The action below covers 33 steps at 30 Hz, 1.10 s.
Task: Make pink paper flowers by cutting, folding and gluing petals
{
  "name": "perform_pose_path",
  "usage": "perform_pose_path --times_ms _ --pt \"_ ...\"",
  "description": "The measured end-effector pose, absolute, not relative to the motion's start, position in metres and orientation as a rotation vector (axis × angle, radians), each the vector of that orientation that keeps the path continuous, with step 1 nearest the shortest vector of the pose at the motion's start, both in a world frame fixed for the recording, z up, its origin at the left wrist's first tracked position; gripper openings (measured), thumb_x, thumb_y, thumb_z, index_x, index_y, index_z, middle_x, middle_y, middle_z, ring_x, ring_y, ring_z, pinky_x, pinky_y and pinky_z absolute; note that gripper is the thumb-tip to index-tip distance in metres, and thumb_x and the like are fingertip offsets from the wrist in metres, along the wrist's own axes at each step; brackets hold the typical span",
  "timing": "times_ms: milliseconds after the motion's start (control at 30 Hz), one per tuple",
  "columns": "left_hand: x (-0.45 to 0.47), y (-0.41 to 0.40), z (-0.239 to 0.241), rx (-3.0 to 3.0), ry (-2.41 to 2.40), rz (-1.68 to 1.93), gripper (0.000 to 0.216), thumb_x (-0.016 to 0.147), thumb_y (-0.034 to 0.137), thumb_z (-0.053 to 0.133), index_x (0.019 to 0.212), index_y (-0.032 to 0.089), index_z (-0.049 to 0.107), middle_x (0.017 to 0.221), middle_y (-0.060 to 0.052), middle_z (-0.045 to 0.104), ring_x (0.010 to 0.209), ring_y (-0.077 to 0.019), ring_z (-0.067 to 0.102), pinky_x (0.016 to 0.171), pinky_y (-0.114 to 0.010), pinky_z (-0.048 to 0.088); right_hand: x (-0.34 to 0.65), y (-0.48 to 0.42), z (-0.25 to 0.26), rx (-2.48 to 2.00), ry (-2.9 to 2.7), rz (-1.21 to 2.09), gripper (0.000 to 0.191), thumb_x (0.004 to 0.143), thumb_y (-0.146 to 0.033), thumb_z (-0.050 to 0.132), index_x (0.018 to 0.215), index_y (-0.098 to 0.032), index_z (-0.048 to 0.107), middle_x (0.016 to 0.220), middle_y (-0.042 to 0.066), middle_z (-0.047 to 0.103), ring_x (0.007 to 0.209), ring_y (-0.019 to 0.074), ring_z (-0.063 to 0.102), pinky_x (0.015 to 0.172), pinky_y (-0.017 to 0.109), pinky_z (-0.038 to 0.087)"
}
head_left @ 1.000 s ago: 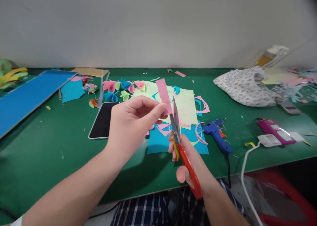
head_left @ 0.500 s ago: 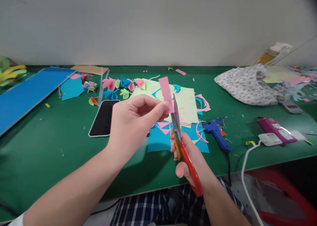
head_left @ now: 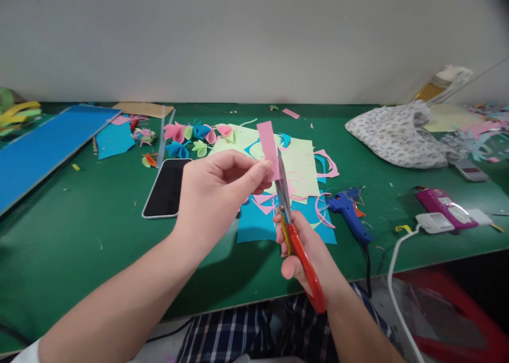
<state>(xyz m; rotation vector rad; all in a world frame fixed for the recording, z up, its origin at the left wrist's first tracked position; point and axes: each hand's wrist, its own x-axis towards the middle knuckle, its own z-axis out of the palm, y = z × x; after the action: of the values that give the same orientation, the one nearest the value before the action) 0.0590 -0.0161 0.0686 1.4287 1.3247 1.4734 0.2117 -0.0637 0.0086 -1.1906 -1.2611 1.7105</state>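
My left hand (head_left: 222, 193) pinches a pink paper strip (head_left: 269, 143) near its lower end, holding it upright above the table. Closed around the handles of red-handled scissors (head_left: 302, 259) is my right hand (head_left: 310, 246). The scissor blades point up and away from me, at the strip's lower right edge, just beside my left fingertips. Under both hands lie a pale green paper sheet (head_left: 300, 161) and a blue paper sheet (head_left: 254, 225), with pink and blue offcuts on them. Several folded paper flowers (head_left: 178, 132) in pink, blue and green sit behind my left hand.
A phone (head_left: 165, 188) lies left of my left hand. To the right are a blue glue gun (head_left: 350, 214), a patterned cloth bag (head_left: 397, 135), and a purple packet (head_left: 445, 206) beside a white adapter (head_left: 433, 223) with its cable. A long blue board (head_left: 51, 145) lies far left.
Both hands hold nearly the same pose. The scissor blades look slightly closer together at the strip's edge, and the whole view has shifted a little.
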Motion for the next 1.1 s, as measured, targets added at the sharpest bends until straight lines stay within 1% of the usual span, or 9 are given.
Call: perform_pose_path --times_ms 100,200,433,567,767,933,1000,1100 --pt "0.058 -0.015 0.067 1.414 1.305 1.478 0.009 0.074 0.020 0.067 0.065 0.018 0.067 0.058 0.003 0.066 0.053 -0.0102 0.063 0.053 -0.019 0.056 0.211 -0.064 0.011 -1.207 -1.249 1.721 0.081 0.037 -0.072 0.065 0.101 -0.028 0.046 0.082 -0.004 0.043 0.062 0.0103 0.033 0.052 0.025 0.027" --pt "0.057 -0.014 0.066 1.404 1.274 1.479 0.009 0.074 0.020 0.067 0.065 0.019 0.067 0.058 0.002 0.066 0.053 -0.0107 0.063 0.053 -0.020 0.056 0.212 -0.064 0.013 -1.206 -1.238 1.745 0.079 0.038 -0.071 0.067 0.101 -0.028 0.046 0.082 -0.004 0.043 0.062 0.0104 0.034 0.052 0.025 0.027" --pt "0.058 -0.013 0.068 1.373 1.291 1.474 0.010 0.073 0.020 0.067 0.063 0.019 0.066 0.056 0.001 0.065 0.052 -0.0118 0.063 0.051 -0.021 0.056 0.210 -0.064 0.017 -1.222 -1.132 1.779 0.077 0.035 -0.067 0.071 0.096 -0.027 0.047 0.078 -0.005 0.043 0.058 0.0092 0.031 0.048 0.024 0.026" --pt "0.058 -0.012 0.067 1.367 1.281 1.460 0.010 0.073 0.021 0.067 0.064 0.019 0.067 0.057 0.001 0.066 0.050 -0.0114 0.063 0.050 -0.021 0.055 0.207 -0.064 0.017 -1.175 -1.041 1.815 0.075 0.034 -0.062 0.076 0.094 -0.026 0.048 0.076 -0.004 0.042 0.058 0.0088 0.031 0.046 0.022 0.028" --pt "0.056 -0.011 0.065 1.356 1.247 1.454 0.009 0.073 0.020 0.067 0.064 0.019 0.067 0.059 0.001 0.067 0.048 -0.0103 0.062 0.049 -0.020 0.054 0.207 -0.064 0.016 -1.166 -1.026 1.801 0.073 0.035 -0.059 0.078 0.092 -0.025 0.049 0.074 -0.005 0.042 0.059 0.0085 0.031 0.046 0.021 0.028" --pt "0.056 -0.010 0.065 1.346 1.253 1.450 0.009 0.073 0.020 0.067 0.064 0.018 0.067 0.058 0.001 0.067 0.049 -0.0105 0.063 0.049 -0.020 0.054 0.208 -0.064 0.017 -1.158 -0.998 1.825 0.071 0.037 -0.055 0.082 0.090 -0.024 0.048 0.070 -0.006 0.040 0.053 0.0068 0.030 0.044 0.021 0.029" --pt "0.056 -0.009 0.065 1.340 1.242 1.448 0.010 0.073 0.021 0.067 0.063 0.019 0.066 0.058 0.001 0.067 0.049 -0.0104 0.063 0.048 -0.019 0.054 0.207 -0.064 0.019 -1.159 -0.979 1.835 0.067 0.042 -0.054 0.082 0.091 -0.024 0.048 0.069 -0.006 0.040 0.051 0.0059 0.033 0.043 0.021 0.028" --pt "0.056 -0.009 0.065 1.327 1.218 1.443 0.011 0.074 0.022 0.067 0.063 0.018 0.066 0.059 0.001 0.067 0.048 -0.0103 0.062 0.048 -0.019 0.054 0.207 -0.063 0.022 -1.172 -0.954 1.843 0.050 0.062 -0.055 0.074 0.091 -0.024 0.048 0.068 -0.006 0.039 0.048 0.0057 0.040 0.043 0.021 0.026"
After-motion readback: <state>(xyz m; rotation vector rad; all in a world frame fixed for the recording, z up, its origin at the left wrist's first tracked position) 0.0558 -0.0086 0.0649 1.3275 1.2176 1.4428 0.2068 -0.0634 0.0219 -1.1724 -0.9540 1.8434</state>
